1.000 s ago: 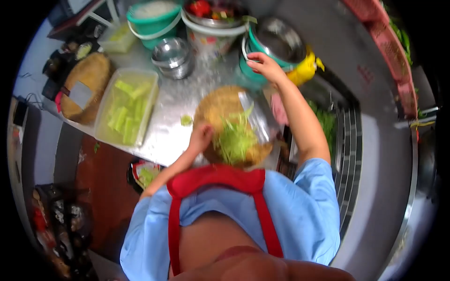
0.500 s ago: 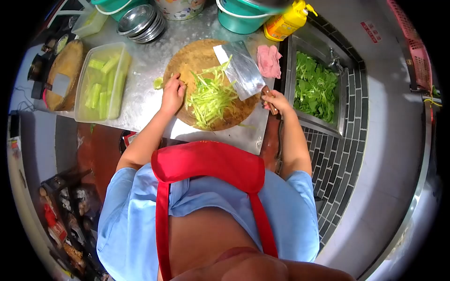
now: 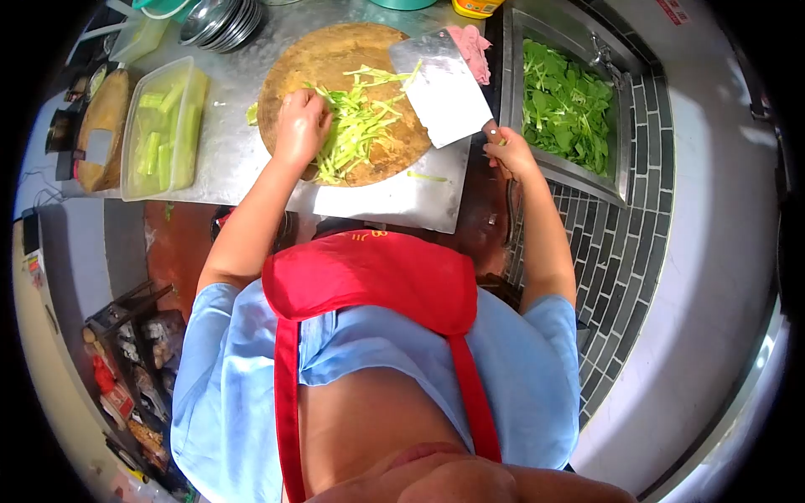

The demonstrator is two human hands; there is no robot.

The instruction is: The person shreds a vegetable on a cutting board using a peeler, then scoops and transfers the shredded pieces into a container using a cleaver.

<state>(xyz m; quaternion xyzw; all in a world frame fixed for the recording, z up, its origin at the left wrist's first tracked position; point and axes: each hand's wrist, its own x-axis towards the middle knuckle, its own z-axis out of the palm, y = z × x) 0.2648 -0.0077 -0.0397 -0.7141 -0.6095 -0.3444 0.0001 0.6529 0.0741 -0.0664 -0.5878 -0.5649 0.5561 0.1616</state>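
My right hand [image 3: 510, 155] grips the handle of a cleaver [image 3: 453, 92], whose broad blade lies over the right edge of a round wooden chopping board [image 3: 281, 63]. A thin green strip clings near the blade's left edge. Pale green vegetable strips [image 3: 356, 126] lie in a loose pile on the board. At the pile's left side, my left hand [image 3: 303, 126] has its fingers curled together against the strips; its palm side is hidden. One loose strip [image 3: 426, 177] lies on the metal table near the board.
To the left, a clear plastic tub [image 3: 194, 134] holds thick green vegetable pieces. Stacked metal bowls [image 3: 220, 25] stand behind. A pink cloth [image 3: 471, 50] lies right of the board, beside a sink [image 3: 616, 186] containing leafy greens [image 3: 570, 109]. The metal table's [image 3: 419, 214] front edge is close to my apron.
My left hand has gone from the board's left edge to the strip pile, its fingers curling in. The cleaver has moved right, farther off the board. The whole view has shifted.
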